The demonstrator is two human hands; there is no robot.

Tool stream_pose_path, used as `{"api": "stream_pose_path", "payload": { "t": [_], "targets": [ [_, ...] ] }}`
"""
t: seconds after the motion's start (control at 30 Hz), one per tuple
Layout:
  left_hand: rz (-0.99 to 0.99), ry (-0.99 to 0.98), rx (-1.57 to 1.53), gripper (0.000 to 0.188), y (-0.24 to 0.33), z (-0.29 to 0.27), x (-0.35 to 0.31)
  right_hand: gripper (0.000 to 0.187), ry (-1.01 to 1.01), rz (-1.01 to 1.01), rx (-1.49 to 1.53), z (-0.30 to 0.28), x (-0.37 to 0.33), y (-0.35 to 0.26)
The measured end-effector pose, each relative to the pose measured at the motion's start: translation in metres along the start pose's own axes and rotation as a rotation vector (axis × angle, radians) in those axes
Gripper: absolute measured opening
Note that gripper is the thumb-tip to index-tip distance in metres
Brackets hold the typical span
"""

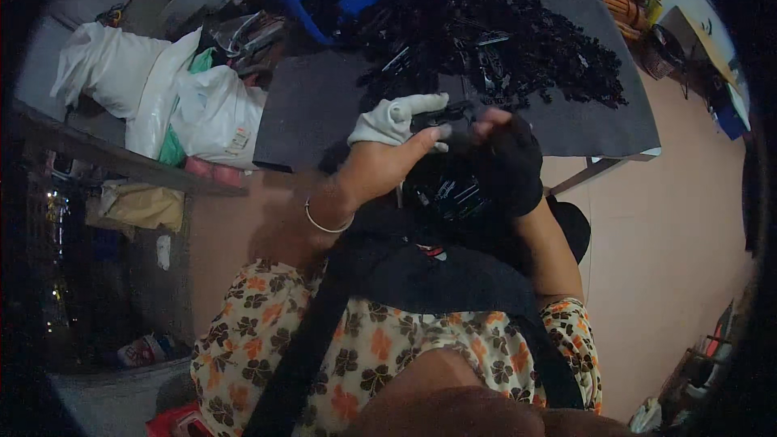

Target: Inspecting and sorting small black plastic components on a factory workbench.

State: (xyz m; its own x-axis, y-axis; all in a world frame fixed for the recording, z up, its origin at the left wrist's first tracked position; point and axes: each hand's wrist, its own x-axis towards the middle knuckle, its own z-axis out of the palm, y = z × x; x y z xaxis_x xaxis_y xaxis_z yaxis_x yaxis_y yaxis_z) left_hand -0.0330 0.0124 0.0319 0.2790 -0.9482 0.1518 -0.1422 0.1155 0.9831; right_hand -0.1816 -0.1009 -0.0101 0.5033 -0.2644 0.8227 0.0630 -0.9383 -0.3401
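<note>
My left hand (392,129), in a white glove with the thumb bare, is closed around a small black plastic part (441,116) above the table's near edge. My right hand (511,158) wears a black glove that leaves the fingertips bare. Its fingers are curled together at the right end of that part, blurred by motion, and what they pinch is hidden. Beyond both hands, a large heap of small black parts (494,48) covers much of the dark grey tabletop (303,105). Below my hands, more shiny black pieces (449,194) lie in something dark over my lap.
A blue crate (295,0) stands at the table's far left. White sacks (214,105) rest on a shelf to the left, with a pinkish-red bundle (214,171) below them. At the far right are a dark basket (664,50) and a table leg (587,174) above the floor.
</note>
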Motion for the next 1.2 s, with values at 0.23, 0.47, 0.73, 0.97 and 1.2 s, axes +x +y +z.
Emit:
{"api": "stream_pose_path", "payload": {
  "t": [0.23, 0.47, 0.73, 0.97, 1.2],
  "targets": [
    [0.554, 0.015, 0.732, 0.03, -0.009, 0.015, 0.008, 0.012, 0.157, 0.654, 0.631, 0.011, 0.0, -0.006],
    [0.602, 0.014, 0.788, 0.033, -0.001, 0.027, 0.013, 0.017, 0.085, 0.822, 0.653, -0.006, 0.002, -0.011],
    [0.19, 0.006, 0.289, 0.023, -0.013, 0.034, 0.011, 0.029, -0.06, 0.593, 0.51, -0.01, -0.015, 0.017],
    [0.058, -0.11, 0.22, 0.021, -0.019, 0.017, -0.007, 0.033, -0.331, 0.66, 0.436, -0.011, -0.015, 0.014],
    [0.278, -0.004, 0.738, 0.03, -0.036, -0.029, 0.004, 0.03, -0.436, 0.422, -0.024, -0.023, -0.004, 0.022]
  ]
}}
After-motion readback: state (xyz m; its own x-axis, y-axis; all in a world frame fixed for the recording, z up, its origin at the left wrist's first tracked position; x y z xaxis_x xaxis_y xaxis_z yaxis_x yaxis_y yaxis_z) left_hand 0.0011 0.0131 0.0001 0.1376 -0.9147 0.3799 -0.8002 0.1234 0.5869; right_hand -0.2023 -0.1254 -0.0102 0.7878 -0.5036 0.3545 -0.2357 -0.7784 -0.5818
